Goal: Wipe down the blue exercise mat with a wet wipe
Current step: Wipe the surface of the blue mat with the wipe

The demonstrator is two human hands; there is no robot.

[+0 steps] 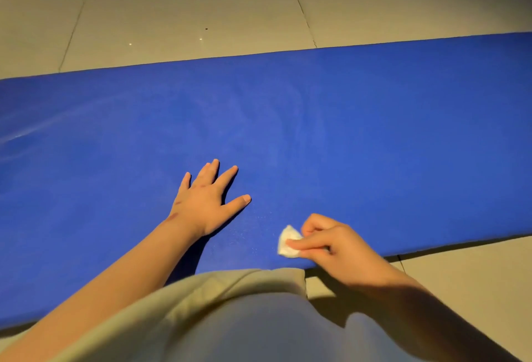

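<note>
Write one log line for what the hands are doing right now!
left hand: flat on blue exercise mat | right hand: pinches wet wipe at mat's near edge

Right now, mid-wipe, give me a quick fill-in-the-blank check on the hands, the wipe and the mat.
1. The left hand rests palm-down on the blue exercise mat with its fingers ____.
2. The wet wipe pinched in the right hand is ____ in colour.
3. The right hand is at the mat's edge ____ the person.
Missing words: spread; white; nearest.
</note>
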